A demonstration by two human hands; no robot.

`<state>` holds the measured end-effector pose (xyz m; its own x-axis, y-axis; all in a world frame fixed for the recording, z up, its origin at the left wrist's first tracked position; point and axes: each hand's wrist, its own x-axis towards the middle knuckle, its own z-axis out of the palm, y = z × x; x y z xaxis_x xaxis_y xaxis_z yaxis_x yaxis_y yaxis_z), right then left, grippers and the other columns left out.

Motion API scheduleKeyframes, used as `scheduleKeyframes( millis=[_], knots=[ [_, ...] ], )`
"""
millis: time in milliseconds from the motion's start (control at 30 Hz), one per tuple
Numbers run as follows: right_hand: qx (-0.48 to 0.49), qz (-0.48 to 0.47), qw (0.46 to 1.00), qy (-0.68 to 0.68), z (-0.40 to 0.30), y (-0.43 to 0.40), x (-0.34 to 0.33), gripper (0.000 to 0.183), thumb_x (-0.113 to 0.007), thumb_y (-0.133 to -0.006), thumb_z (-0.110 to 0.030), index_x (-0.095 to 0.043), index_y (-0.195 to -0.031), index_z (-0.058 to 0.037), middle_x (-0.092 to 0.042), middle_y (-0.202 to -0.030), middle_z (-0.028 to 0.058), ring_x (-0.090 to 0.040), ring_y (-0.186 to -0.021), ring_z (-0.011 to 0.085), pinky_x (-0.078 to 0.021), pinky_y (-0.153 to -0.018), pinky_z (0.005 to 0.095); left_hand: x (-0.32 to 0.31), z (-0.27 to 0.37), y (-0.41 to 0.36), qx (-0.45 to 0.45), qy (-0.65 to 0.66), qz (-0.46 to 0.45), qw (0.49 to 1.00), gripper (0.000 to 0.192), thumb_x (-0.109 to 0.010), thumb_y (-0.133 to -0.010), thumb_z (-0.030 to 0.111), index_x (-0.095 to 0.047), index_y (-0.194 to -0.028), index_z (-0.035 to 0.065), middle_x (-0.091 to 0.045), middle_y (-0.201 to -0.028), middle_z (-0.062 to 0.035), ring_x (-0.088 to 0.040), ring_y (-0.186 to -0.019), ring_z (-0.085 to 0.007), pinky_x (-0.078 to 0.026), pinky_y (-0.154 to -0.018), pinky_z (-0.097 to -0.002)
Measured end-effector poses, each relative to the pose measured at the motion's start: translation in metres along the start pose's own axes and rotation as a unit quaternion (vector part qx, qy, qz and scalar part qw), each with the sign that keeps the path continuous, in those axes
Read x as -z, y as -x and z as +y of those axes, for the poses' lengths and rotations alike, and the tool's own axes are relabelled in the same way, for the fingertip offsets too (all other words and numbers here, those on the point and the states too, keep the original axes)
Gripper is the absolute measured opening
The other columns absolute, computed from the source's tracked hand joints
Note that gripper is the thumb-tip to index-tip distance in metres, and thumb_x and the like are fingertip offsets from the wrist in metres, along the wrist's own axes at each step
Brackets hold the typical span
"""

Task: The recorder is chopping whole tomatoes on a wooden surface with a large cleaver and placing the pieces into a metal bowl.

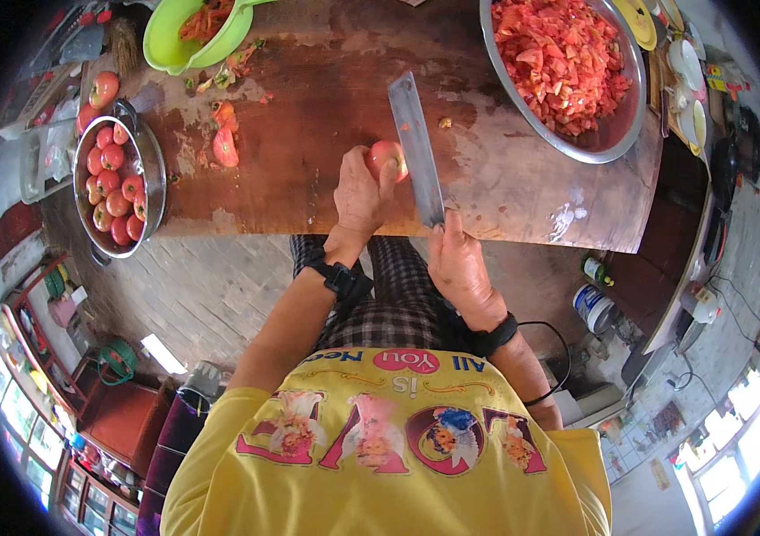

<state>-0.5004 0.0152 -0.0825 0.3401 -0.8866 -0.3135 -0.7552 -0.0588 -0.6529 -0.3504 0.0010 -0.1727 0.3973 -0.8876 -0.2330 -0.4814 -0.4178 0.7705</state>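
A whole red tomato [387,159] rests on the wooden table [299,134], gripped by my left hand [361,191] with the thumb over its near side. Just right of it stands the broad steel blade of a cleaver [419,147], apart from the tomato as far as I can see. My right hand [459,258] is closed around the cleaver's handle, which the fingers hide. Bits of red flesh cling to the blade. At the upper right, a large steel basin [604,155] is heaped with chopped tomato [557,67].
A steel pot [160,201] of whole tomatoes [111,181] stands at the table's left edge, with two more tomatoes [105,88] behind it. Tomato scraps [224,144] lie between pot and hands. A green plastic bowl [165,47] holding reddish scraps sits at the upper left.
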Motion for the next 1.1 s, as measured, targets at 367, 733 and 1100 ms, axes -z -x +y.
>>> scheduleKeyframes(
  millis=[367, 733, 1100],
  knots=[
    [-0.031, -0.101, 0.980, 0.170, 0.002, -0.030, -0.009, 0.020, -0.045, -0.084, -0.011, -0.036, -0.098, 0.0018, -0.058, -0.068, 0.0277, -0.058, -0.064, 0.0463, -0.0474, -0.058, 0.0538, -0.005, -0.001, -0.004, 0.001, -0.029, 0.000, 1.000, 0.046, -0.057, -0.081, 0.037, -0.044, -0.109, 0.0027, -0.052, -0.104, -0.0164, -0.054, -0.094, -0.0355, -0.048, -0.070, -0.0455],
    [0.000, -0.072, 0.990, 0.122, -0.003, -0.034, 0.006, 0.029, -0.048, -0.085, -0.010, -0.034, -0.105, 0.0054, -0.057, -0.066, 0.0270, -0.060, -0.062, 0.0420, -0.0489, -0.053, 0.0491, -0.012, -0.012, -0.010, -0.015, -0.004, 0.040, 0.999, 0.040, -0.057, -0.082, 0.033, -0.046, -0.102, 0.0010, -0.051, -0.099, -0.0178, -0.054, -0.090, -0.0362, -0.047, -0.071, -0.0450],
    [-0.066, -0.117, 0.969, 0.208, 0.014, -0.058, -0.041, 0.032, -0.043, -0.085, -0.013, -0.033, -0.110, 0.0050, -0.059, -0.065, 0.0282, -0.061, -0.064, 0.0442, -0.0502, -0.057, 0.0509, -0.012, -0.008, -0.006, -0.032, -0.018, 0.043, 0.998, 0.039, -0.057, -0.082, 0.034, -0.045, -0.103, 0.0041, -0.051, -0.100, -0.0164, -0.054, -0.088, -0.0362, -0.046, -0.069, -0.0459]
  ],
)
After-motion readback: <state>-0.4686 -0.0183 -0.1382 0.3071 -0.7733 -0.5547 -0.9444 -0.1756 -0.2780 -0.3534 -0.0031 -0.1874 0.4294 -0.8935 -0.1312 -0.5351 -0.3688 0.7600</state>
